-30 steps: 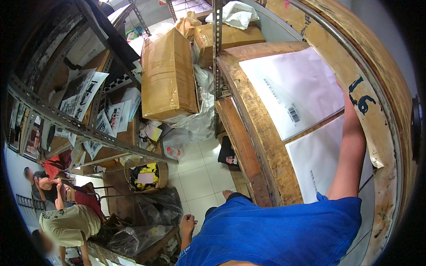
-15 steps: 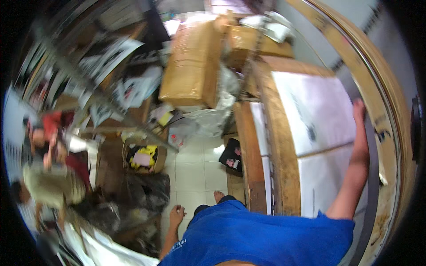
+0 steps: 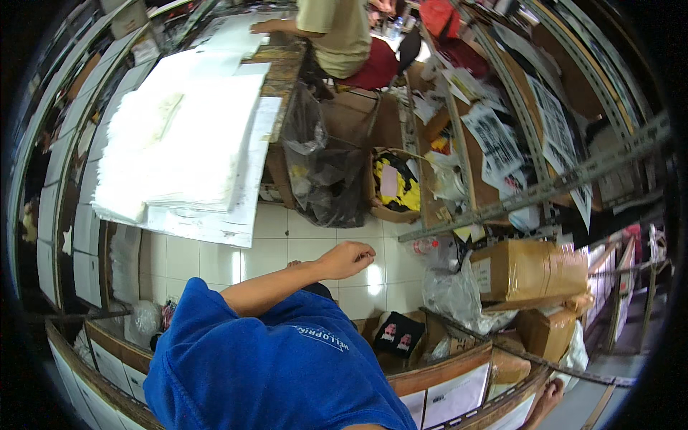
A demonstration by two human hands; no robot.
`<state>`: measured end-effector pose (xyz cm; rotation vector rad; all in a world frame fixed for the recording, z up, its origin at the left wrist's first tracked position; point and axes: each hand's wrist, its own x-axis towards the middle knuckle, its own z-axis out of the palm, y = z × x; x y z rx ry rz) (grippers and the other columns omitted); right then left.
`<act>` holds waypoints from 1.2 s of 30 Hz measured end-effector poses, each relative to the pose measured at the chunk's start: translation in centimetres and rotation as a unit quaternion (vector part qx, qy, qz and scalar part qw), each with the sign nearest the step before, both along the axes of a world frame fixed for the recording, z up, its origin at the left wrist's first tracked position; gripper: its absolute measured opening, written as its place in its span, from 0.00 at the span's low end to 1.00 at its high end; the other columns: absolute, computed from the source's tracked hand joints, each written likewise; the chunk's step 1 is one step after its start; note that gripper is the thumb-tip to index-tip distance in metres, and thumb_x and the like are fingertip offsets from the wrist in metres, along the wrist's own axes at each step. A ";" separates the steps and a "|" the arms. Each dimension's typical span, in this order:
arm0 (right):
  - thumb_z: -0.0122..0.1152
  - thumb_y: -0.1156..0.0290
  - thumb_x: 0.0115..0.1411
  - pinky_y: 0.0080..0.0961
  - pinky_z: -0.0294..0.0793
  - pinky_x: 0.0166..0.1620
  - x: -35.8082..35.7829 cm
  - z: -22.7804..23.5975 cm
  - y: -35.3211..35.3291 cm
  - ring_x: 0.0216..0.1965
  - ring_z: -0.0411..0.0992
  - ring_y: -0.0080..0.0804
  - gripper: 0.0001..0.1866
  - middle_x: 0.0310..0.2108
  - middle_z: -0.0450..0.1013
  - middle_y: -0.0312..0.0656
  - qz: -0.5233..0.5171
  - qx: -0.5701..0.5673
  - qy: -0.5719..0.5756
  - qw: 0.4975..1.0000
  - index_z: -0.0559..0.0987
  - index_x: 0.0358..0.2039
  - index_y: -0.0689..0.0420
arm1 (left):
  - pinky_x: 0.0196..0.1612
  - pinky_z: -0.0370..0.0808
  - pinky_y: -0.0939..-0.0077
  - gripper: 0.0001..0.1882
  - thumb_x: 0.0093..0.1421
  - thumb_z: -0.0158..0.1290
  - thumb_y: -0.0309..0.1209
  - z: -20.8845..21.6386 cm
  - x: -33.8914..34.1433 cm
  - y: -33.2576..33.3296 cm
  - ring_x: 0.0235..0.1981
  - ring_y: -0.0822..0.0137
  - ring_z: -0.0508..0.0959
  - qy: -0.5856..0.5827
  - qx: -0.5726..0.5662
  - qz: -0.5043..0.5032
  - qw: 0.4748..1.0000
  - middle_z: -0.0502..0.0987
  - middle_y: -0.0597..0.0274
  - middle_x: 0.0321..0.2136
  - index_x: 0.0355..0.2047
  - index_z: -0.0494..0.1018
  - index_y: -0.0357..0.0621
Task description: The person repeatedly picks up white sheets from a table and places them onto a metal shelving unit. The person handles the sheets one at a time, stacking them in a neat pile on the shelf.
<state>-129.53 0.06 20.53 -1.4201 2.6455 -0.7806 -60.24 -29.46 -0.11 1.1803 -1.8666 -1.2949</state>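
left hand (image 3: 347,259), loosely half-open, hung above glossy square tiles (image 3: 265,249) in the head view; right hand (image 3: 548,398), its grip unclear, lay beside white sheets (image 3: 513,418) along a worn wooden shelf (image 3: 519,396). an open cardboard carton (image 3: 396,213) contained crumpled yellow-and-black material (image 3: 408,188).

And it's a bright royal-blue T-shirt (image 3: 265,380) filling the low middle of the view, soft fabric, creased and folded across the body! Up at its 11 o'clock, a short sleeve (image 3: 192,304), plain blue; at 2 o'clock, a white print (image 3: 315,337), one line of lettering with a thin white line beneath. Peeking past the shirt's edge at 1 o'clock, dark legwear (image 3: 320,290)! Left hand (image 3: 347,259) bare, right hand (image 3: 550,395) bare too, and the left forearm (image 3: 276,287) bare from sleeve to wrist!
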 end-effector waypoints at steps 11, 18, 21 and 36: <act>0.48 0.81 0.58 0.23 0.71 0.40 26.7 -14.8 -29.9 0.34 0.70 0.27 0.08 0.34 0.71 0.39 0.262 0.032 -0.126 0.956 0.73 0.38 0.62 | 0.37 0.74 0.67 0.11 0.55 0.55 0.28 4.3 26.3 -10.1 0.32 0.56 0.77 -0.156 -0.175 0.355 0.905 0.76 0.51 0.32 0.39 0.75 0.39; 0.47 0.78 0.60 0.20 0.71 0.36 36.9 -23.1 -29.1 0.32 0.71 0.23 0.07 0.34 0.71 0.38 0.236 0.102 -0.312 0.915 0.73 0.37 0.62 | 0.66 0.40 0.46 0.11 0.56 0.48 0.32 4.4 49.2 -21.2 0.68 0.50 0.43 -0.779 -0.131 0.185 0.585 0.49 0.52 0.67 0.30 0.81 0.45; 0.48 0.76 0.60 0.20 0.71 0.35 38.5 -23.9 -27.3 0.30 0.71 0.23 0.06 0.33 0.71 0.38 0.185 0.143 -0.303 0.924 0.73 0.37 0.62 | 0.67 0.39 0.46 0.15 0.60 0.44 0.33 1.1 54.7 -23.9 0.68 0.55 0.46 -0.802 -0.121 0.172 0.559 0.57 0.57 0.64 0.40 0.79 0.45; 0.61 0.70 0.57 0.24 0.73 0.44 61.0 -19.8 -39.9 0.41 0.72 0.25 0.18 0.42 0.71 0.40 0.361 -0.101 -0.489 0.788 0.72 0.47 0.61 | 0.37 0.71 0.62 0.13 0.56 0.48 0.21 11.8 29.2 -31.8 0.33 0.49 0.74 -0.314 -0.394 0.036 0.863 0.72 0.47 0.31 0.43 0.73 0.34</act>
